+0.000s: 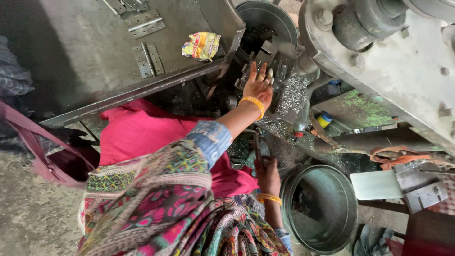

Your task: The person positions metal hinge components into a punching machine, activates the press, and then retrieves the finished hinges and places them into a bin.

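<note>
My left hand, with an orange bangle on the wrist, reaches into the dark die block of a press machine. Its fingers are spread and rest on the block. A small shiny piece lies by the fingertips; I cannot tell whether they pinch it. My right hand, also with an orange bangle, is closed around a dark metal lever lower down, beside an empty round metal tub.
A grey steel tray at the upper left bears flat metal hinges and a crumpled yellow wrapper. A second tub stands behind the die. Metal shavings litter the machine bed. A finished hinge lies at right.
</note>
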